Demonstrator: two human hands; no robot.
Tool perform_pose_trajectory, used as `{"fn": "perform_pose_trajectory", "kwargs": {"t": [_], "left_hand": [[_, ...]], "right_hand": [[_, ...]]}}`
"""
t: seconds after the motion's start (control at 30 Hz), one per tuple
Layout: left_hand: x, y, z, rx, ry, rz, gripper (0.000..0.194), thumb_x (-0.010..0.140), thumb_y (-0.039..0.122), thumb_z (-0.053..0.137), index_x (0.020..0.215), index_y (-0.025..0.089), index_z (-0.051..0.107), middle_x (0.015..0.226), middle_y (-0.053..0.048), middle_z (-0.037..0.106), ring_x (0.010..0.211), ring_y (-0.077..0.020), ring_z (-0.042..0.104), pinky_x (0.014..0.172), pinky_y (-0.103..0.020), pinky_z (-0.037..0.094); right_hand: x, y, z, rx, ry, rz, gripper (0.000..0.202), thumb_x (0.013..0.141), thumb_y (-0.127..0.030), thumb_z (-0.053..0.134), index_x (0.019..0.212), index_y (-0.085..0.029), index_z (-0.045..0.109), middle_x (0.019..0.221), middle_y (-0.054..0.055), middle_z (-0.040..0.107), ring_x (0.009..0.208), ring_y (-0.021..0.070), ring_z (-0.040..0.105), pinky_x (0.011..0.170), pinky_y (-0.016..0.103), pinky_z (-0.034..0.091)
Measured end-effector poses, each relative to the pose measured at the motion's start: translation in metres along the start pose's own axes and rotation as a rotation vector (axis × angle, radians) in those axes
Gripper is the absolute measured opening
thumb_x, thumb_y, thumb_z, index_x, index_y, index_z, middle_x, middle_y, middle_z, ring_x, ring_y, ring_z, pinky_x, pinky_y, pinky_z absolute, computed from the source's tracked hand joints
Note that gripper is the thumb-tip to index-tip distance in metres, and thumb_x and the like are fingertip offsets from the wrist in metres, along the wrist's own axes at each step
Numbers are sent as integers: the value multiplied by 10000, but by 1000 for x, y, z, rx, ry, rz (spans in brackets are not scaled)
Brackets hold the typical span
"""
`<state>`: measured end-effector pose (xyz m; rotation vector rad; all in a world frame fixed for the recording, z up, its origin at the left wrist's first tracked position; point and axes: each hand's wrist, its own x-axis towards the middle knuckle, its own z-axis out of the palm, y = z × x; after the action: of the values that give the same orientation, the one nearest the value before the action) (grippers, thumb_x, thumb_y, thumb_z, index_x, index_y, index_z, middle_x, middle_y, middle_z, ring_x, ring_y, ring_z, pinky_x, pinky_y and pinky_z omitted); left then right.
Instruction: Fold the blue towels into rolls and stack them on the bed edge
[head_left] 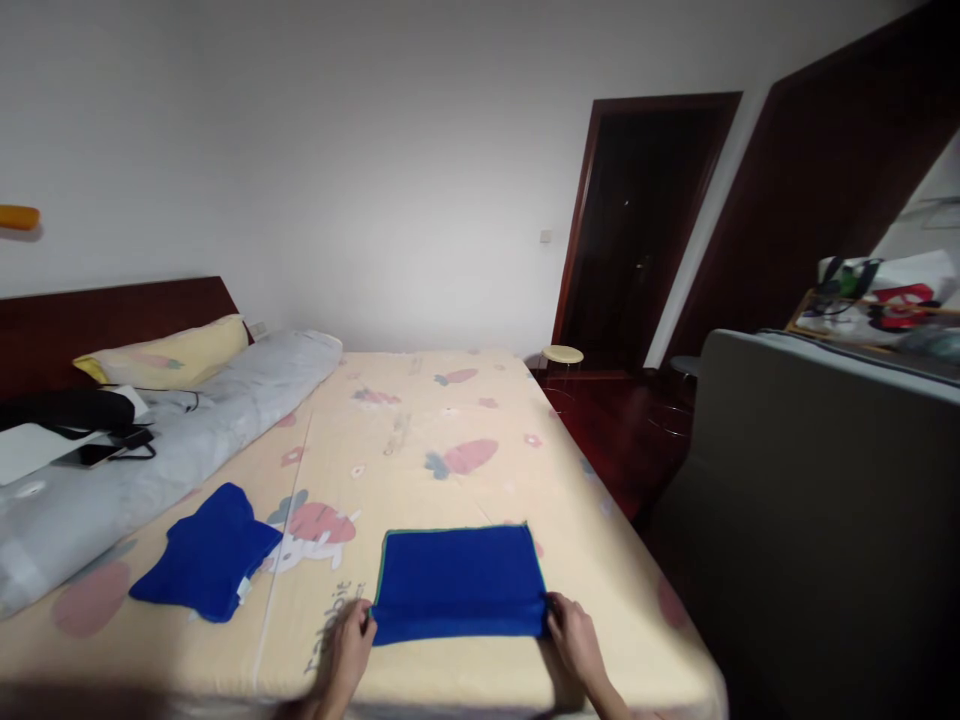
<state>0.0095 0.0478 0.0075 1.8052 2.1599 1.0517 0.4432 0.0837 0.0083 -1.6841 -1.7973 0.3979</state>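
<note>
I see the folded blue cloth (459, 582) lying flat on the bed (420, 440), near its front edge. My left hand (346, 645) has its grip pinching the cloth's near left corner; my right hand (576, 640) pinches the near right corner the same way. A second blue cloth (208, 552), loosely crumpled, sits well apart to the left on the carrot-print sheet. A grey bolster (150, 450) and a yellow pillow (169, 355) lie along the far left by the headboard

Both forearms (600, 700) cut off by bottom edge.
</note>
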Motion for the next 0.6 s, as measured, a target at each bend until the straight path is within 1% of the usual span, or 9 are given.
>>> {"fn": "perform_pose_trajectory", "kwargs": {"t": [0.07, 0.13, 0.2, 0.23, 0.33, 0.37, 0.43, 0.5, 0.6], "left_hand": [[-2, 5, -1, 71, 29, -15, 236, 770, 192, 441, 848, 231, 661, 807, -30, 699, 811, -201, 658, 765, -340, 500], [-5, 15, 1, 192, 96, -22, 304, 780, 156, 434, 968, 227, 663, 970, -66, 703, 963, -240, 636, 827, -392, 481], [-11, 31, 9, 281, 129, 36, 356, 801, 127, 417, 1055, 224, 648, 1052, -79, 690, 1023, -242, 616, 863, -404, 473], [-15, 41, 16, 288, 110, 100, 365, 810, 116, 408, 1062, 227, 648, 1057, -75, 691, 1021, -231, 619, 875, -394, 475], [-32, 76, 48, 221, -44, 326, 413, 786, 89, 414, 1082, 252, 651, 1102, -56, 691, 1072, -217, 616, 933, -381, 475], [-38, 87, 59, 209, -95, 374, 446, 771, 88, 422, 1122, 259, 639, 1151, -55, 681, 1118, -220, 599, 964, -389, 465], [-48, 102, 76, 208, -158, 392, 492, 755, 99, 438, 1187, 259, 612, 1230, -60, 655, 1179, -229, 567, 1007, -404, 442], [-53, 103, 81, 228, -178, 349, 486, 761, 115, 445, 1194, 260, 613, 1246, -61, 651, 1186, -234, 560, 1016, -411, 432], [-51, 79, 65, 288, -162, 312, 463, 779, 134, 446, 1186, 267, 623, 1236, -55, 657, 1168, -238, 563, 998, -417, 432]], "right_hand": [[-2, 0, 2, -31, 30, -4, 320, 835, -297, 398, 990, -197, 659, 893, 89, 690, 844, 247, 631, 791, 376, 469], [-4, -7, 6, -92, 110, -15, 302, 846, -266, 400, 1014, -205, 644, 907, 91, 666, 838, 241, 613, 778, 374, 458], [-8, -22, 13, -139, 181, -85, 296, 847, -219, 416, 1060, -214, 621, 961, 90, 648, 857, 229, 596, 782, 364, 448], [-11, -34, 19, -144, 185, -149, 308, 840, -186, 423, 1082, -222, 610, 992, 84, 643, 876, 222, 589, 790, 356, 444], [-19, -78, 42, -96, 64, -357, 409, 800, -77, 417, 1131, -256, 579, 1062, 52, 635, 930, 201, 570, 825, 337, 424], [-23, -93, 51, -83, 9, -396, 434, 787, -60, 419, 1138, -266, 572, 1075, 42, 632, 945, 197, 564, 839, 334, 416], [-28, -115, 65, -83, -82, -413, 419, 773, -75, 452, 1122, -271, 575, 1084, 31, 630, 965, 202, 554, 869, 341, 401], [-32, -120, 73, -114, -125, -383, 379, 764, -110, 487, 1092, -271, 591, 1083, 26, 634, 984, 215, 548, 903, 355, 384], [-34, -92, 67, -186, -101, -344, 419, 744, -113, 488, 1115, -275, 596, 1104, 28, 644, 1011, 228, 548, 935, 373, 361]]}}
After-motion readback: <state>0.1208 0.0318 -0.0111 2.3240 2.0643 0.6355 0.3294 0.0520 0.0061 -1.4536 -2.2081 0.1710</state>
